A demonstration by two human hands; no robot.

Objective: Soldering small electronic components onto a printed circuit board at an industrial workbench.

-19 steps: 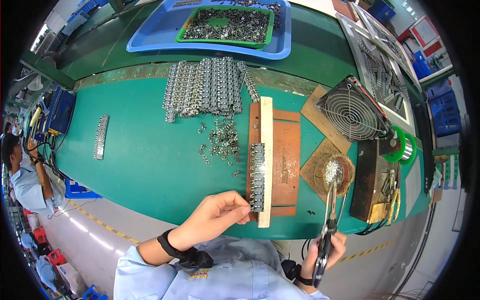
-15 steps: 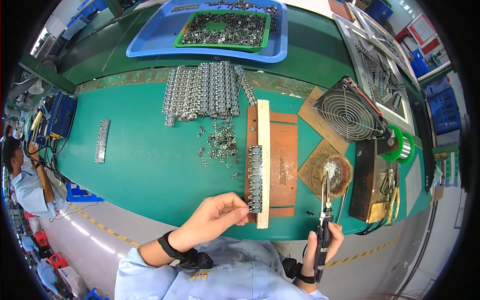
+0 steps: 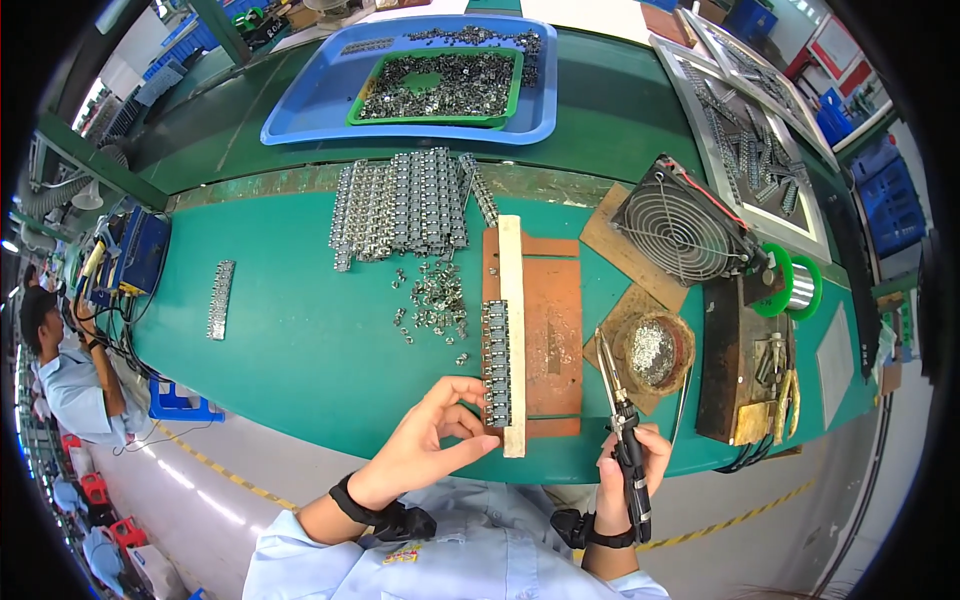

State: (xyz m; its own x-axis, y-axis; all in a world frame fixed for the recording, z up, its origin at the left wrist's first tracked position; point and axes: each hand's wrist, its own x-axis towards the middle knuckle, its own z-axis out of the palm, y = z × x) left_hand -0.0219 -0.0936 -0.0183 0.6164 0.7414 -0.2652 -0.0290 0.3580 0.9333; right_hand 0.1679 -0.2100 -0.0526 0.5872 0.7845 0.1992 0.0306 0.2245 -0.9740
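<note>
A row of small metal-and-dark components (image 3: pixel 496 362) stands along the left side of a pale wooden bar (image 3: pixel 513 300), on a reddish-brown board (image 3: pixel 556 350). My left hand (image 3: pixel 422 450) is at the row's near end, thumb and forefinger apart. Its fingertips are at the row's left edge; whether they touch it I cannot tell. In my right hand (image 3: pixel 618 490) is a black-handled soldering iron (image 3: pixel 632 465), its thin metal tip tilted up and left. That tip is between the board and a round brown dish (image 3: pixel 683 358) containing silvery material.
Loose small parts (image 3: pixel 435 300) lie left of the board, below stacked component strips (image 3: pixel 400 205). A single strip (image 3: pixel 220 300) lies farther left. A fan (image 3: pixel 682 225), a solder wire spool (image 3: pixel 800 285) and a metal box (image 3: pixel 728 370) stand right. Behind is a blue tray (image 3: pixel 300 110).
The soldering iron's tip has moved left, away from the dish toward the board. My left hand's thumb and forefinger have spread apart at the row. The whole view has shifted slightly.
</note>
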